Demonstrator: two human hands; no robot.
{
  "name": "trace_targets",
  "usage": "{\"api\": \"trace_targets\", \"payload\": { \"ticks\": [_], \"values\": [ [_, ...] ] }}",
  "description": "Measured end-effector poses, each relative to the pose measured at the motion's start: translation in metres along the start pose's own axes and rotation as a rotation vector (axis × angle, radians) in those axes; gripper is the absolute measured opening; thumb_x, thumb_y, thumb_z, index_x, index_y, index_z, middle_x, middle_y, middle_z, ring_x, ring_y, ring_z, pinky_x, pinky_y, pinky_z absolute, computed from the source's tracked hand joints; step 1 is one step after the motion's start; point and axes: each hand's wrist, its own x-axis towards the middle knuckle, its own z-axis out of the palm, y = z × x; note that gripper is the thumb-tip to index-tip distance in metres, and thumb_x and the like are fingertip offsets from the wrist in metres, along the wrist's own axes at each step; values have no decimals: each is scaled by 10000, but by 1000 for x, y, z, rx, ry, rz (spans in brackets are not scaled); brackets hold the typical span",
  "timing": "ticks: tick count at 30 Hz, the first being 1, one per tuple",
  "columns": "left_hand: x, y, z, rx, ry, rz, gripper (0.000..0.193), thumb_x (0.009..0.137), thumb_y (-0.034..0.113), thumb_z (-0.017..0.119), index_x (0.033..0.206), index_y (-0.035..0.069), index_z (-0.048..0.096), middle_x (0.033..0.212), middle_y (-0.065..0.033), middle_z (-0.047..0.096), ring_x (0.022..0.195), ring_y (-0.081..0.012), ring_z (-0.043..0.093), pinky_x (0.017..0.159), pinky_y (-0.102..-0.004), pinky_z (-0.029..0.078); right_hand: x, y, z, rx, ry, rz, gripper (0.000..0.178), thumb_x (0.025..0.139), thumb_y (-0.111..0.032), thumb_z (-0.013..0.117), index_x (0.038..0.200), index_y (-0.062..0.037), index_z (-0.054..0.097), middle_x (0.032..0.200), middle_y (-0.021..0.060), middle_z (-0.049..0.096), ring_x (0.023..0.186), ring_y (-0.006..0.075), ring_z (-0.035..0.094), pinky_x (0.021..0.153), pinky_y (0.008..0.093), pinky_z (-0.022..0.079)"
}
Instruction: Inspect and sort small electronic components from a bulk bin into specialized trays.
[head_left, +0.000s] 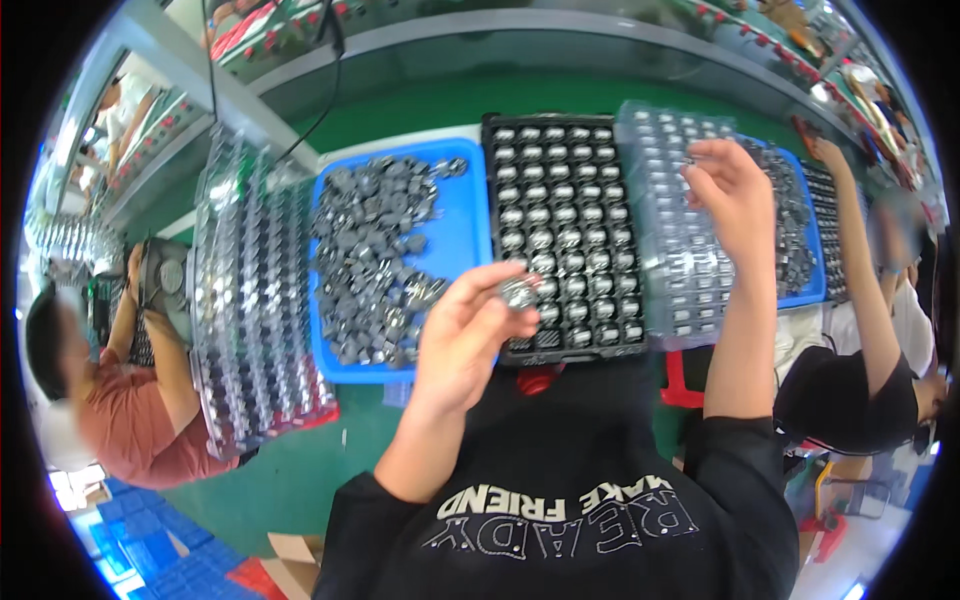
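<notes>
One part (517,292) sits pinched in the left hand (466,325) near the tabletop's (570,92) front edge; right hand (736,192) half-curled, grip unclear. Likely step: loading tray (575,356); placement requires alignment.

From the head, one fisheye looks down at the nearby black tray (590,354).

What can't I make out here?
All in the head view:
Metal part: its underside faces away, and the left hand covers some of it.
Right hand: too small at the fingertips to tell whether anything is pinched.
Left blue tray: heaped grey parts hide much of its floor.
Right blue tray: the right forearm blocks some.
</notes>
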Motion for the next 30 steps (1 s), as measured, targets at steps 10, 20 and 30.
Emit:
{"api": "trace_targets", "payload": {
  "ticks": [10,20,30],
  "values": [
    [8,-6,28,-88,-153,84,305,1018,84,602,1308,-8,582,1336,-208,614,1087,-221,672,927,-350,567,-131,-32,73,398,-138,-113,282,822,140,725,1094,79,683,1016,128,711,879,159,709,796,282,586],
    [2,-15,39,-83,-111,267,168,985,74,677,1124,-4,622,1307,-218,626,1159,-237,641,1021,-393,507,-127,-32,77,100,-28,-517,324,788,-155,887,1014,28,744,1018,148,734,944,241,704,823,335,554],
    [3,-15,36,-108,-149,293,218,972,57,690,1158,-7,597,1293,-204,630,1191,-245,628,1031,-389,503,-128,-29,84,111,14,-590,342,763,-161,889,1045,-16,762,1040,136,739,914,239,718,775,320,589]
  ]
}}
